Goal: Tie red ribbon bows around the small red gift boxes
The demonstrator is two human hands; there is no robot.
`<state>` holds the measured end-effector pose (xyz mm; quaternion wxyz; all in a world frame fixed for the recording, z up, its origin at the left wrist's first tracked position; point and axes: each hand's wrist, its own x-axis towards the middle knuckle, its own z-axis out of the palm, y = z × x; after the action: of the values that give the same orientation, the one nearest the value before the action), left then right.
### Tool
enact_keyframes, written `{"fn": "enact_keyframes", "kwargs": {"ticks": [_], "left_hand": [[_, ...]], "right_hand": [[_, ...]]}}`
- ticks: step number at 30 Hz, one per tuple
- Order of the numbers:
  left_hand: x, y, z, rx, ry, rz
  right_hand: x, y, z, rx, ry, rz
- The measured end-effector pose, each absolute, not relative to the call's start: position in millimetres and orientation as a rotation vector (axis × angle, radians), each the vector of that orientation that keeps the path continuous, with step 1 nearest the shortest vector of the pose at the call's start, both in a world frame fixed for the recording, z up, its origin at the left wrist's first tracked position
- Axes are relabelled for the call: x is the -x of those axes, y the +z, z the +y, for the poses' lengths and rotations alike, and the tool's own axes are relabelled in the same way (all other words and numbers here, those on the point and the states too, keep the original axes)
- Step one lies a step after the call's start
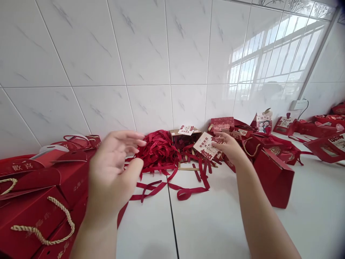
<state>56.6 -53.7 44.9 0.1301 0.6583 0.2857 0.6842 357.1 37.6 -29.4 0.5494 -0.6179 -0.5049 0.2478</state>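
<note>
My right hand (228,145) pinches a white card (207,145) printed with red characters and small figures, tilted above the white tabletop. Raised at the left, my left hand (113,169) has its fingers curved and apart, with nothing between them. Just behind its fingertips lies a heap of dark red ribbon (159,149). Between the hands, at the back, a small cardboard box (176,137) holds dark red pieces, and a similar printed card (186,130) rests on it. Loose ribbon strips (185,194) trail forward over the table.
Red gift boxes with gold rope handles (60,212) stand crowded along the left. To the right are an upright red box (273,178) and several other red boxes and bags. A tiled wall (148,54) closes off the back, and a white power strip (298,104) is at the far right.
</note>
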Motion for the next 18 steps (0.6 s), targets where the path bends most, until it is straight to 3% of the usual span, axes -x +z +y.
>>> {"fn": "enact_keyframes", "kwargs": {"ticks": [4, 7, 14, 18], "left_hand": [[-58.4, 33.9, -54.2, -2.271, 1.42, 1.033], [-69.3, 25.1, -58.6, -2.379, 1.266, 0.908], [-69.4, 31.6, -57.8, -2.369, 1.614, 0.678], [-53.3, 42.0, -64.4, -2.118, 1.799, 0.755]], "right_hand": [[-341.7, 7.9, -8.1, 0.831, 0.878, -1.252], [-318.8, 21.5, -34.1, 0.692, 0.937, -1.225], [-259.3, 33.3, -77.6, 0.555, 0.97, -1.592], [-283.9, 36.3, -88.0, 0.851, 0.507, -1.615]]}}
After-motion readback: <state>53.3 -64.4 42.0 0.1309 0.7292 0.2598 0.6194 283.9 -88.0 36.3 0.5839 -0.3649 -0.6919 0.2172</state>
